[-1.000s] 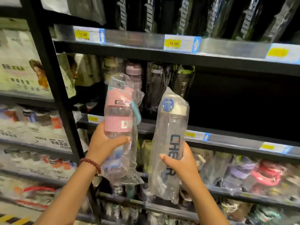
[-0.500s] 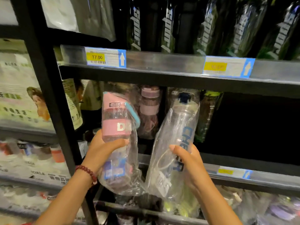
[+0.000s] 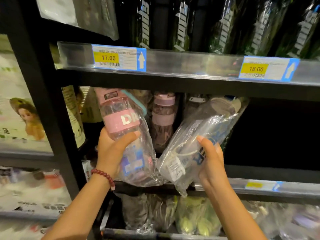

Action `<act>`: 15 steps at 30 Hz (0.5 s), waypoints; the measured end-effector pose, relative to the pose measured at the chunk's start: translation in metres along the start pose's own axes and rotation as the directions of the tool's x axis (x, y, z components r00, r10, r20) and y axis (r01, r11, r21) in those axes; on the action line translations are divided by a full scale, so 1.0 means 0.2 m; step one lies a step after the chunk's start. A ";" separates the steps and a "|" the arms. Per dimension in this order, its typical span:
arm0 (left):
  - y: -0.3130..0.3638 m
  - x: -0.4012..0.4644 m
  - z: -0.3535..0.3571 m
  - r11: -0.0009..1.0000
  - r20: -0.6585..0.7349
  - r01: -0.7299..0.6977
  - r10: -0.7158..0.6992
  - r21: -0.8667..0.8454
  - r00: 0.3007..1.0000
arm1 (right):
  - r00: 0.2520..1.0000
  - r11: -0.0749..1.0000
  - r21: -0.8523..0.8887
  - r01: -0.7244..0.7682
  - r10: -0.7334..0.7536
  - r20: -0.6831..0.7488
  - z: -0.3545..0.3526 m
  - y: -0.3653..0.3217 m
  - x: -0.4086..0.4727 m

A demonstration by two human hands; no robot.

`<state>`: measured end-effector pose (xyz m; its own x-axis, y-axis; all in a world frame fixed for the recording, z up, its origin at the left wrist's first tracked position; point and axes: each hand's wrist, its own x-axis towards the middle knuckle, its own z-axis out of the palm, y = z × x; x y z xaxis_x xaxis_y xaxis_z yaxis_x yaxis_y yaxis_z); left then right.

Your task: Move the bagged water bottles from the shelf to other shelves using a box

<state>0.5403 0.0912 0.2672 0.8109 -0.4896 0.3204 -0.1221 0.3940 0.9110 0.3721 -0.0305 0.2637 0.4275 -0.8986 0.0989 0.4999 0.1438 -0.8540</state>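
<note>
Item 1: my left hand (image 3: 112,151), fingers wrapped around the pink bagged bottle (image 3: 121,118), tilted. Item 2: my right hand (image 3: 210,161), gripping the clear bagged bottle (image 3: 204,134), leaning right. Behind: middle shelf (image 3: 259,185), another pink bottle (image 3: 163,113).

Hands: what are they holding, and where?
Left hand grips the bagged pink-banded bottle mid-body; right hand grips the bagged clear blue-lettered bottle mid-body.

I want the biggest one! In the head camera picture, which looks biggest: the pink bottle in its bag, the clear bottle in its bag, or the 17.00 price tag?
1-2. clear bagged bottle and pink bagged bottle: alike, both tilted, unsure.
3. 17.00 price tag.
</note>
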 end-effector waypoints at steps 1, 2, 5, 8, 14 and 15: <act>-0.01 0.01 0.01 1.000 -0.024 -0.014 0.014 -0.004 1.000 | 1.000 1.000 0.010 0.002 -0.001 -0.018 0.01 0.00 0.00; -0.02 0.02 0.01 1.000 -0.044 -0.029 0.029 -0.005 0.999 | 0.999 1.000 0.019 0.006 -0.005 -0.036 0.01 0.01 0.01; -0.04 0.05 0.03 0.996 -0.084 -0.082 0.084 0.023 0.993 | 0.997 0.999 0.029 0.039 -0.037 -0.071 0.02 0.04 0.03; -0.05 0.08 0.04 0.992 -0.121 -0.117 0.122 0.048 0.985 | 0.990 0.994 0.064 0.089 -0.082 -0.117 0.02 0.06 0.05; -0.10 0.10 0.07 0.976 -0.162 -0.158 0.182 0.150 0.970 | 0.968 0.977 0.066 0.201 -0.188 -0.166 0.04 0.10 0.08; -0.11 0.10 0.07 0.969 -0.150 -0.163 0.191 0.186 0.970 | 0.965 0.977 0.060 0.206 -0.193 -0.179 0.03 0.11 0.09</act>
<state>0.5513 0.0619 0.2572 0.8491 -0.2827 0.4462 -0.3564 0.3169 0.8790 0.3962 -0.0399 0.2496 0.1815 -0.9688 0.1689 0.6220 -0.0199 -0.7828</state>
